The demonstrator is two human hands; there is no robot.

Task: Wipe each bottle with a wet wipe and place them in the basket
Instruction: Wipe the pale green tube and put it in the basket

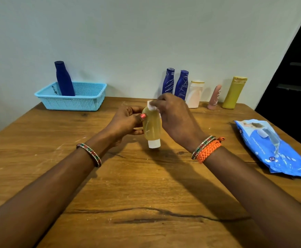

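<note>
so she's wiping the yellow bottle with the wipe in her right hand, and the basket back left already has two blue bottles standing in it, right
Not quite: the basket holds one blue bottle, not two. The head view shows the other two blue bottles standing by the wall, scribbled with white marks. The rest holds: the left hand holds the yellow bottle while the right hand rubs the wipe over it.

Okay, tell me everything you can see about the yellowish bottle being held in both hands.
The yellowish bottle looks like translucent plastic holding amber liquid, with a white cap pointing down, just above the wooden table. Pale streaks mark its side. It is held roughly upright, cap down. The left hand grips its side, thumb on the front. The right hand pinches a small white wet wipe against its upper end.
</note>
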